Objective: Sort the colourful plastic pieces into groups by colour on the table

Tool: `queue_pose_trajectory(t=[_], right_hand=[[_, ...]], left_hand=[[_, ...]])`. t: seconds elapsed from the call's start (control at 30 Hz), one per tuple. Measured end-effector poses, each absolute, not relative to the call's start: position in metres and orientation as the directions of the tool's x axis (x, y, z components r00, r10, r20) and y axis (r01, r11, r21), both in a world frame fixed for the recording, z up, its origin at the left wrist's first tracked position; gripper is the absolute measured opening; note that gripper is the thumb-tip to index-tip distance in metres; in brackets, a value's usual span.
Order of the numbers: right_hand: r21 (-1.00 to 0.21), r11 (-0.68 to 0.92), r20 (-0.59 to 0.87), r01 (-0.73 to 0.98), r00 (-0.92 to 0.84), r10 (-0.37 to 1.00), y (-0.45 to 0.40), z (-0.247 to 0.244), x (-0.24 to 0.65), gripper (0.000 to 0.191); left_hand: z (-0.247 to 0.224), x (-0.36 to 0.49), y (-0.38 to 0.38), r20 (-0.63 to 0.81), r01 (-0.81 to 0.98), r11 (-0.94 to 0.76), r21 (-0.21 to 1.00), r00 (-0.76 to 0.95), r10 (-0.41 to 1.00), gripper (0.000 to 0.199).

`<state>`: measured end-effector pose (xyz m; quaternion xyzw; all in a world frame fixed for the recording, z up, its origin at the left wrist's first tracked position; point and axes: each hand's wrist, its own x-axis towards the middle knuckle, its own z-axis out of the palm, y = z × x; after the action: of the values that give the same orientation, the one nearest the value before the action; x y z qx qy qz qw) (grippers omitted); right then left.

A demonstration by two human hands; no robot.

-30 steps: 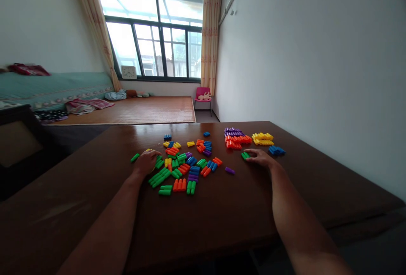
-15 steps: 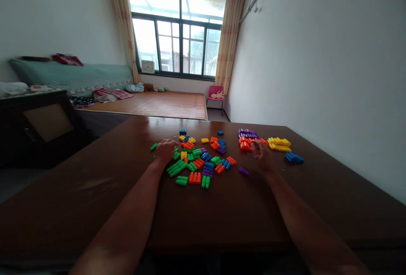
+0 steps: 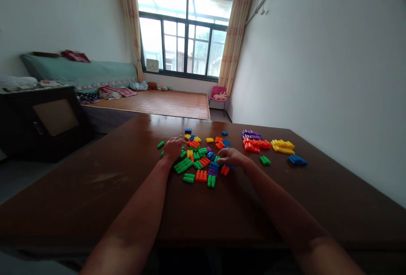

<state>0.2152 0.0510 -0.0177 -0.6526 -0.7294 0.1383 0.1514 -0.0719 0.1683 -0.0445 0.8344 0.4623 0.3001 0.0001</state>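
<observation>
Coloured plastic pieces lie in a mixed pile on the brown table (image 3: 111, 207). My left hand (image 3: 173, 148) rests at the pile's left side, its fingers bent over green pieces (image 3: 183, 165). My right hand (image 3: 231, 156) reaches over the pile's right side, fingertips at a green piece (image 3: 217, 159); whether it grips that piece is unclear. To the right lie sorted groups: purple (image 3: 251, 135), orange (image 3: 256, 144), yellow (image 3: 283, 146) and blue (image 3: 297, 160). A small green group (image 3: 265, 160) sits below the orange one.
Beyond the table stands a bed (image 3: 171, 104) with cloths on it. A pink chair (image 3: 218, 93) is near the window. At the left is a dark cabinet (image 3: 53, 114), and a white wall rises on the right.
My right hand has moved left from the orange group to the mixed pile. A green group now lies below the orange pieces. The view has shifted slightly.
</observation>
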Motion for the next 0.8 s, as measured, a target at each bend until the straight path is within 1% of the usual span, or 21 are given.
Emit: queue_pose_trajectory(t=[0.1,0.2,0.27,0.33,0.4,0.47,0.57,0.67,0.8], right_hand=[[-0.463,0.143,0.235,0.875,-0.035,0.971,0.037,-0.016,0.218,0.033],[-0.584,0.096,0.368,0.806,0.157,0.917,0.015,-0.008,0.26,0.035],[-0.651,0.009,0.403,0.759,0.336,0.852,-0.005,-0.008,0.31,0.038],[-0.678,-0.117,0.417,0.726,0.511,0.751,-0.027,-0.018,0.363,0.041],[-0.686,-0.231,0.37,0.69,0.605,0.705,-0.045,-0.036,0.406,0.042],[-0.668,-0.277,0.329,0.691,0.607,0.723,-0.057,-0.055,0.429,0.042],[-0.612,-0.256,0.324,0.748,0.533,0.782,-0.061,-0.074,0.433,0.041],[-0.567,-0.241,0.34,0.788,0.49,0.803,-0.059,-0.076,0.424,0.039],[-0.567,-0.19,0.372,0.802,0.455,0.809,-0.058,-0.072,0.42,0.035]], left_hand=[[-0.047,-0.072,0.173,0.487,0.773,-0.583,0.249,0.42,0.765,0.032],[-0.046,-0.075,0.176,0.494,0.781,-0.572,0.251,0.406,0.769,0.033],[-0.044,-0.078,0.176,0.502,0.785,-0.563,0.26,0.388,0.773,0.034],[-0.044,-0.08,0.177,0.504,0.79,-0.552,0.266,0.374,0.778,0.034],[-0.045,-0.082,0.179,0.496,0.796,-0.545,0.263,0.374,0.784,0.034],[-0.048,-0.083,0.182,0.481,0.803,-0.541,0.251,0.382,0.789,0.033],[-0.052,-0.083,0.185,0.467,0.813,-0.54,0.218,0.399,0.789,0.033],[-0.053,-0.082,0.185,0.443,0.834,-0.521,0.182,0.403,0.801,0.034],[-0.048,-0.075,0.183,0.365,0.861,-0.489,0.139,0.414,0.834,0.035]])
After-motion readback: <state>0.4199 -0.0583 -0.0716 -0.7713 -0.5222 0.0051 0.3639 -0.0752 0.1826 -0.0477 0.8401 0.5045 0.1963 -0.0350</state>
